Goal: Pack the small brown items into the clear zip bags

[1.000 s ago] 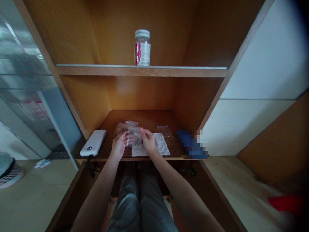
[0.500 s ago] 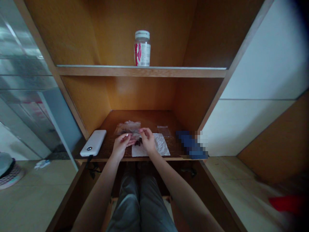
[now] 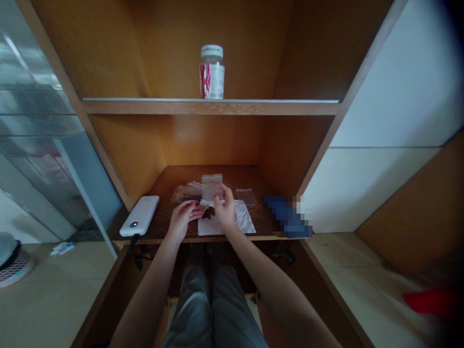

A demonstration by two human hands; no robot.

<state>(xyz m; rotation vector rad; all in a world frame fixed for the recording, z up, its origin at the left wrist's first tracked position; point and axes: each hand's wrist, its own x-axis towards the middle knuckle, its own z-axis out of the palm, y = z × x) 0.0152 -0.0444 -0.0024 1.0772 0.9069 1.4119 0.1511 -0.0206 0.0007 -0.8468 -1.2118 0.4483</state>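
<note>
Between the thumb and fingers of the right hand (image 3: 224,204), clamped near the right edge: a clear zip bag (image 3: 210,184), upright or nearly so, zip end away from the body. Mostly left of those fingers, with the lower end close to small dark pieces (image 3: 209,213). Just left of the pieces, the left hand (image 3: 181,218), fingers stretched close together, thumb near them; cannot tell whether touching or gripping anything. Beneath the pieces and the right hand, crinkled white paper (image 3: 243,220), spread flat on the dark brown board (image 3: 232,175). Just beyond the left fingertips, a loose fan of overlapping clear bags (image 3: 184,192). Right of the right hand, near the paper's far edge, a single clear bag (image 3: 245,196), lying flat. Farther out, at left, a white power bank (image 3: 145,212) with a black cable (image 3: 135,239); at right, a blue object (image 3: 284,216), partly pixelated. Higher, on the upper shelf (image 3: 271,108), a white-capped bottle (image 3: 212,77), standing upright.
</note>
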